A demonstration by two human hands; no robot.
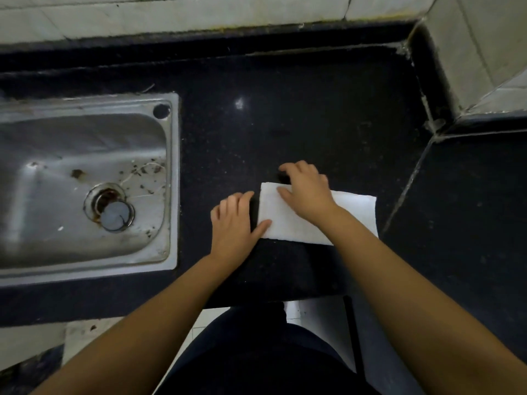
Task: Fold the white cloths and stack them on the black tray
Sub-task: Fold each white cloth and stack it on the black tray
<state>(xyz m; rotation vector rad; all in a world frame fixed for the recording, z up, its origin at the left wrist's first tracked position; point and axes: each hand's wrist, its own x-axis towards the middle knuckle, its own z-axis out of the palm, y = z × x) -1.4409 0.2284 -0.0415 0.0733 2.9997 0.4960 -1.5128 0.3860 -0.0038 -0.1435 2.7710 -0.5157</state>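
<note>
White cloth (288,220) lies flat on the black granite counter (299,115), folded into a rectangle, well right of the steel sink (85,252) and near the counter's front edge. Left hand (235,222) rests on the counter just beside the cloth's left edge, fingers straight and together, thumb tip touching the cloth's lower-left corner; it grips nothing. Right hand (306,192) lies over the cloth's upper middle, thumb flat on the fabric, fingers bent over the far edge with tips down on the counter just past it. Can't tell whether those fingers pinch the edge or only press. Sink basin is stained, with debris around the drain (111,209). Tiled wall (199,15) runs behind the counter, beyond the cloth.
</note>
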